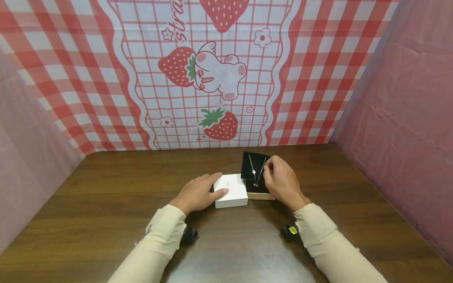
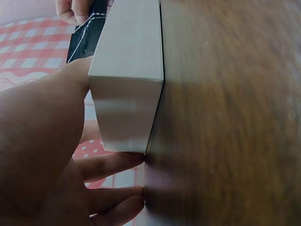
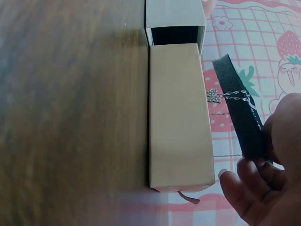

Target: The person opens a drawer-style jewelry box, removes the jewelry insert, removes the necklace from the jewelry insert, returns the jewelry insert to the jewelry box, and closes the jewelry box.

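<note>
A white jewelry box sleeve (image 1: 231, 196) lies on the table, and its tan drawer (image 1: 261, 196) is slid out toward the right. My left hand (image 1: 199, 193) rests on the sleeve, thumb over the top; in the left wrist view its fingers stretch beside the box end. By its right edge, my right hand (image 1: 283, 181) pinches a black velvet pad (image 3: 240, 113), tilted up above the drawer. A silver chain necklace (image 1: 253, 171) drapes over the pad, and its sparkling butterfly-like pendant (image 3: 214, 96) hangs free.
The brown wooden table (image 1: 106, 204) extends around the box. Behind it hangs a red-and-white strawberry cloth (image 1: 318, 78), with pink fabric (image 1: 403, 129) at the sides. A ribbon tab (image 3: 189, 198) sticks out from the drawer's end. Each wrist carries a small black device (image 1: 190, 235).
</note>
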`<state>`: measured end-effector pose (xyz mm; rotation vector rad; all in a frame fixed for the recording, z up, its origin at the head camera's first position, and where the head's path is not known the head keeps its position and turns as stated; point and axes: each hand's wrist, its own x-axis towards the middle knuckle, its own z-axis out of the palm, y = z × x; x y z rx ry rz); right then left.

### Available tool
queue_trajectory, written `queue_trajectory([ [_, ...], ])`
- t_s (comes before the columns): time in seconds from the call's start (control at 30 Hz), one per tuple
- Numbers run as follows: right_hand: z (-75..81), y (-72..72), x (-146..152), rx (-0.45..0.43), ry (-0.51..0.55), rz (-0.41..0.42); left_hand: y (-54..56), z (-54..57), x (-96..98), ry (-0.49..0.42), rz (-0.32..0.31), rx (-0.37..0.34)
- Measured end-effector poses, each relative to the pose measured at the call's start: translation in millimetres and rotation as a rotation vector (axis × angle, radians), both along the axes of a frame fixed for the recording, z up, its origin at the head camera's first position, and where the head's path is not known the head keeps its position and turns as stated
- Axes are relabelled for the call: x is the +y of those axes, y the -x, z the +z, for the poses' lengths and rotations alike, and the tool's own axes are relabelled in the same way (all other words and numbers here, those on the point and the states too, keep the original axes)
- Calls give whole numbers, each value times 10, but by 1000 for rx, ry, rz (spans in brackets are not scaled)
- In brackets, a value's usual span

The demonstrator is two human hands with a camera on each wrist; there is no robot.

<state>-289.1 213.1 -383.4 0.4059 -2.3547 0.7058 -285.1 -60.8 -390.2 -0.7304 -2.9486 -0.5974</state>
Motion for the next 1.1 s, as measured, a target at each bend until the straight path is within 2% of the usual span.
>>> queue_trajectory([
  [0.63,29,5,-20,100,76,115,-15,20,7,-10,3,-2],
  [1.1,34,17,-39,158,138,121,-7,19,7,-12,13,-29],
])
